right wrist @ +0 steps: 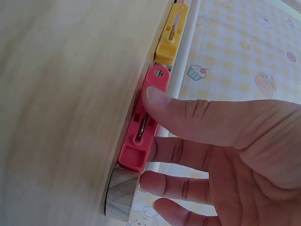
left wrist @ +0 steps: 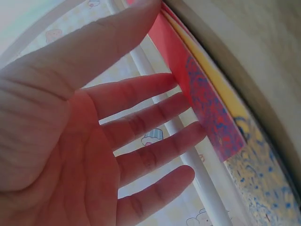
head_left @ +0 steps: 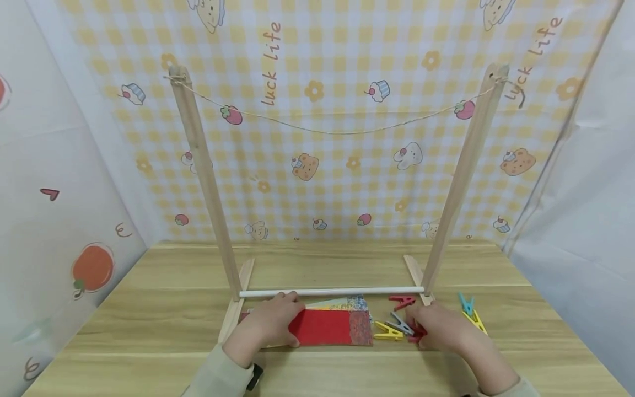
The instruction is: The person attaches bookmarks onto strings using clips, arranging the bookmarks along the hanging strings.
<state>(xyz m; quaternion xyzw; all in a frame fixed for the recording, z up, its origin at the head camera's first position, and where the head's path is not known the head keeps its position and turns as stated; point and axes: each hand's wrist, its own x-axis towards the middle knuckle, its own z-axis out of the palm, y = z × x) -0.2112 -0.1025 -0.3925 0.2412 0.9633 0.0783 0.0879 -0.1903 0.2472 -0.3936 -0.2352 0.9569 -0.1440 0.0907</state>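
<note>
The wide-spread left hand (head_left: 275,322) is laid across the red strip (head_left: 322,327), thumb at the near edge, fingertips toward the far one; its flat, straight-edged face is finished with a speckled end band. By the right hand (head_left: 441,328), a red plastic clothespin (right wrist: 141,123) is pinched between thumb and forefinger, just beside a grey clothespin (head_left: 398,324) and a yellow clothespin (head_left: 389,331). Movement beyond the strip is bounded by a smooth, round white rod (head_left: 332,291); above it, a tall opening is framed by squared wooden posts (head_left: 202,157) and sagging twine (head_left: 342,133). Wood-grain tabletop (head_left: 327,375) is spread nearer.
</note>
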